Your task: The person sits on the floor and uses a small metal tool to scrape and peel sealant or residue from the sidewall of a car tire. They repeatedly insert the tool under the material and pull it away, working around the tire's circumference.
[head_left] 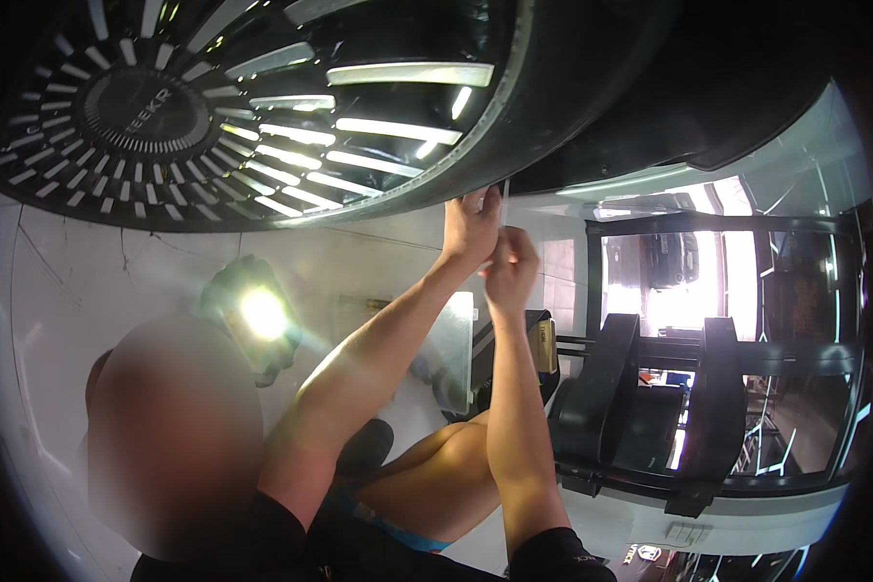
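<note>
Evidently, my left fingers (492, 202) are curled up beside the tyre (548, 112), and my right fingers (522, 244) bend half-closed just below them. A thin pale strip (506, 197) stands just above the right fingers; I can't tell whether either set has hold of it. I expect it to be light, flexible and easily creased, so I'd pinch its lower end; the tyre looks heavy and stiff.
</note>
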Tool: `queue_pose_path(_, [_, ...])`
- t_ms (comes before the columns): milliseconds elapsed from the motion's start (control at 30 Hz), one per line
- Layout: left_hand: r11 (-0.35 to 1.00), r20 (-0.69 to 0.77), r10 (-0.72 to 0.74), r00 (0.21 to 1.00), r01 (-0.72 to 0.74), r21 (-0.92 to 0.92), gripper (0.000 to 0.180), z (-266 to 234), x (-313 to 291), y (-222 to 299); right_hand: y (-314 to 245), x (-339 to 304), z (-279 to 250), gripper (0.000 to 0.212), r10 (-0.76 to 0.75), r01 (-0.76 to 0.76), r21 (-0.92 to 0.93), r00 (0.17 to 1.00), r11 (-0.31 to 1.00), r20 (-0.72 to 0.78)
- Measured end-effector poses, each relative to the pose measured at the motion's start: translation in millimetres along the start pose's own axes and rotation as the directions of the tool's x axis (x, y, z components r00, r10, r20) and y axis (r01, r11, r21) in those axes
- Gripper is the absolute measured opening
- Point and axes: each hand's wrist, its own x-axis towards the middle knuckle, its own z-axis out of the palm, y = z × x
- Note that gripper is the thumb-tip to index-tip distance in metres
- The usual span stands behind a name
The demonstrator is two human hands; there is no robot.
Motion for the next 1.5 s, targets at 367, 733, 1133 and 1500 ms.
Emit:
queue_pose_path(367, [0.992, 0.078, -0.037, 0.996, 0.028, 0.122, 0.025, -11.4, 3.4, 27.4, -97.9, 11.3, -26.2, 0.016, -0.344, 0.275, -0.495, 0.938, 0.824, -0.051])
queue_pose_path(733, [0.998, 0.117, -0.023, 0.993, 0.029, -0.051, 0.012, -8.7, 3.5, 28.8, -113.1, 32.9, -31.6, 0.020, -0.322, 0.257, -0.504, 0.946, 0.825, -0.045])
queue_pose_path(1133, [0.987, -0.016, -0.149, 0.989, 0.147, -0.067, 0.012, 8.5, 6.2, 37.1, -128.5, 48.5, -3.0, 0.025, -0.349, 0.250, -0.420, 0.920, 0.873, -0.177])
queue_pose_path(1500, [0.950, -0.013, -0.264, 0.964, 0.257, -0.179, 0.015, 7.8, 4.3, 47.6, -140.5, 49.2, 8.4, 0.042, -0.175, 0.159, -0.290, 0.984, 0.944, -0.029])
